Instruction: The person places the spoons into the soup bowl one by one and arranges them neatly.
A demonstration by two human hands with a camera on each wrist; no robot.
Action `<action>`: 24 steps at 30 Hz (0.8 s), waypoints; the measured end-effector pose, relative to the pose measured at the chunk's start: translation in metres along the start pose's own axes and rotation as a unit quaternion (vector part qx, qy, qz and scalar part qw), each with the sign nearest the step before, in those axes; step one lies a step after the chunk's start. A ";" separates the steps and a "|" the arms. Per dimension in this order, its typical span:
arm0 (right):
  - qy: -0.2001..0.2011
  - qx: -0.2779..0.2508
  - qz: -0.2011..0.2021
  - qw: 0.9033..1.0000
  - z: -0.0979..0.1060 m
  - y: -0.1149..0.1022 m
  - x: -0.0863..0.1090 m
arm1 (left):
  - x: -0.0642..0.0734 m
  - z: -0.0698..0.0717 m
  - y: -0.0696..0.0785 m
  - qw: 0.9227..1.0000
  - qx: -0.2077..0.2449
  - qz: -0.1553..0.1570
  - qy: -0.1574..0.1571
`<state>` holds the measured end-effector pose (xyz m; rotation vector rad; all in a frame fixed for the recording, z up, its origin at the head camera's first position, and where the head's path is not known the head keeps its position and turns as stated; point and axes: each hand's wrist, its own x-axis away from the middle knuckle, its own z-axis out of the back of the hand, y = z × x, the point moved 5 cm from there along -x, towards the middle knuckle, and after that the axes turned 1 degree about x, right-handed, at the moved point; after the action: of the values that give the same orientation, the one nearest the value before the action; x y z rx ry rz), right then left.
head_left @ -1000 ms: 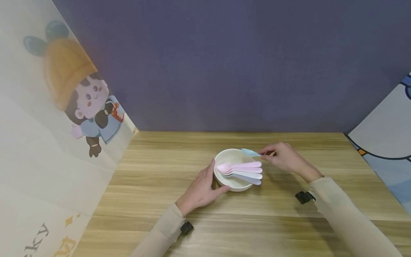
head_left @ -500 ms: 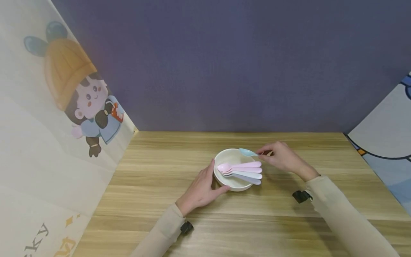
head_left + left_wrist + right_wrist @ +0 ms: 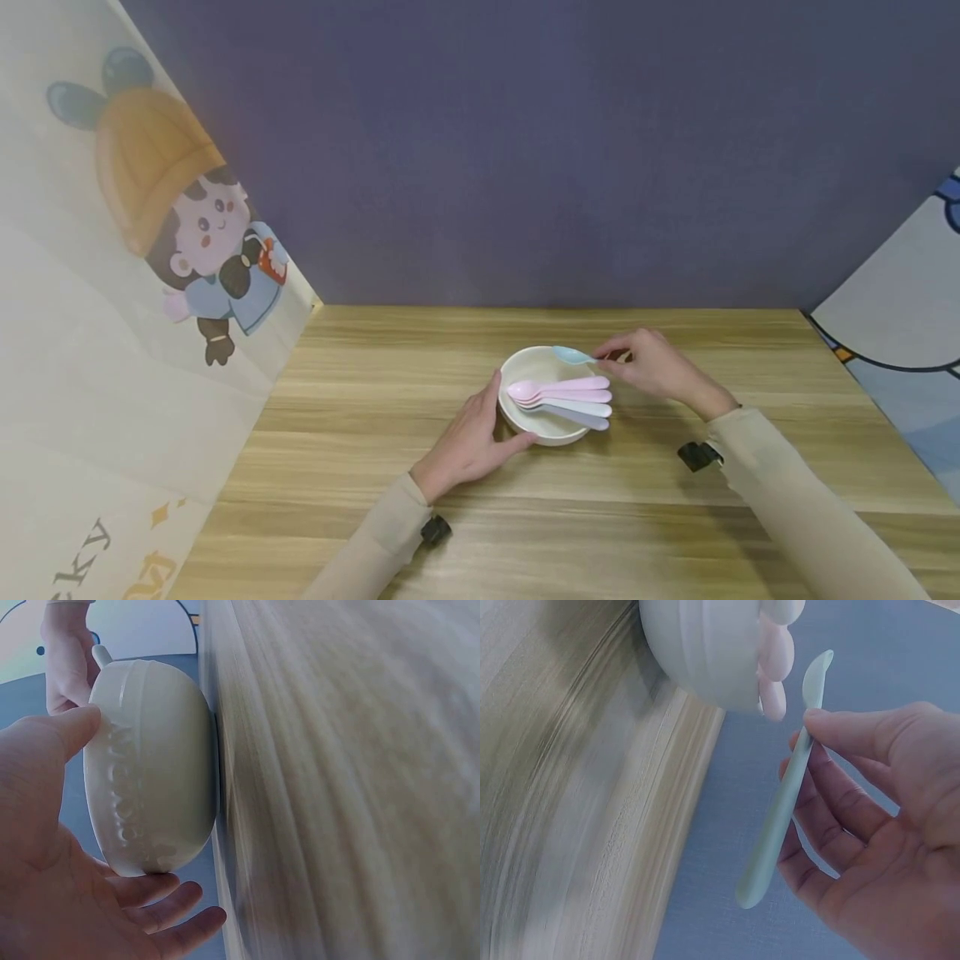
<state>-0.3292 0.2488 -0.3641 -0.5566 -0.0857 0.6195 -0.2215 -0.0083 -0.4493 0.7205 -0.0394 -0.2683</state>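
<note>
My left hand [image 3: 465,450] holds the side of a cream bowl [image 3: 536,362], thumb and fingers spread around its wall. Raised lettering runs along the bowl [image 3: 165,772] in the left wrist view. Inside it lie pink spoons [image 3: 573,384], a white spoon [image 3: 585,408] and a greyish-lilac spoon [image 3: 588,420], nested together, handles over the right rim. My right hand [image 3: 656,367] pinches a pale blue spoon between thumb and fingers; its bowl end [image 3: 572,356] overlaps the far rim. In the right wrist view this spoon [image 3: 776,817] is tilted, its handle end hanging free.
The bowl stands on a wood-grain table [image 3: 420,358]. Behind the table rises a dark blue-purple wall [image 3: 540,158]. Pale side panels with cartoon prints, including a figure in an orange hat [image 3: 150,167], flank it.
My right hand has shifted slightly left, bringing the pale blue spoon farther over the bowl. The left hand, the bowl and the spoons in it stay put.
</note>
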 end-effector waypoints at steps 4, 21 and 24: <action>0.002 0.001 0.010 1.000 -0.001 -0.002 -0.002 | -0.001 0.000 -0.001 1.000 -0.002 -0.001 0.002; -0.010 -0.008 0.007 1.000 -0.005 -0.011 -0.007 | 0.001 0.002 -0.003 1.000 -0.004 -0.007 0.004; -0.007 -0.006 0.008 1.000 -0.006 -0.013 -0.007 | 0.001 0.002 -0.003 1.000 -0.005 -0.008 0.003</action>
<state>-0.3272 0.2334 -0.3619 -0.5648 -0.0980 0.6396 -0.2213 -0.0116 -0.4502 0.7123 -0.0266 -0.2807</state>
